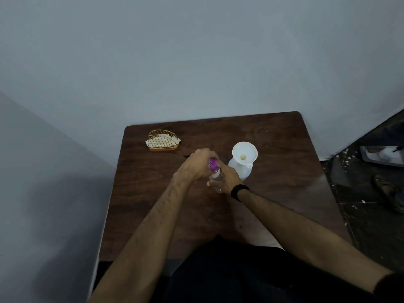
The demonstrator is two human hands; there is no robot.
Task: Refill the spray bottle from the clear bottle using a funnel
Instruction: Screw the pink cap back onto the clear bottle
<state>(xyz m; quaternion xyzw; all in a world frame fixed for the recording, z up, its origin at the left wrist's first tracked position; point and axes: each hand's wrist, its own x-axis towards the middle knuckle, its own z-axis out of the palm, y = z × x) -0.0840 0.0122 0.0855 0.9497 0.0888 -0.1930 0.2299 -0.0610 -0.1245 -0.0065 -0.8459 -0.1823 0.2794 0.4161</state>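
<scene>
Hands meeting over a clear bottle [216, 179] near the middle of a dark wooden table [284, 193]. Left hand [196, 166] curled down over the bottle's purple cap [213, 165], fingers wrapped round it. Right hand [226, 179] gripping the transparent body just below, thumb and fingers closed round it, a black wristband [238, 192] on that wrist. Judged to be the cap-loosening step, pouring not yet begun.

Just beside the right hand, toward the table's right edge: white spray bottle [240, 169], upright, spray head off and not seen anywhere, with a white funnel [244, 153] seated in its neck, wide mouth up.

Risks from here:
- Knocking the funnel or the white bottle over with the right hand (very close, possibly touching; hard to tell).
- Squeezing the soft clear body as the cap comes free, pushing liquid out over the rim onto the table.
- Pouring too fast later, backing up the narrow funnel spout and overflowing.
- Dropping the small cap, letting it roll off an edge.

Contents: liquid level in the clear bottle not readable, mostly hidden by fingers. Funnel bowl looking dry and empty. Fill of the opaque white bottle impossible to tell.

Near the far left corner: gold wire napkin holder [162, 142] with white napkins [162, 141], well apart from the work.
</scene>
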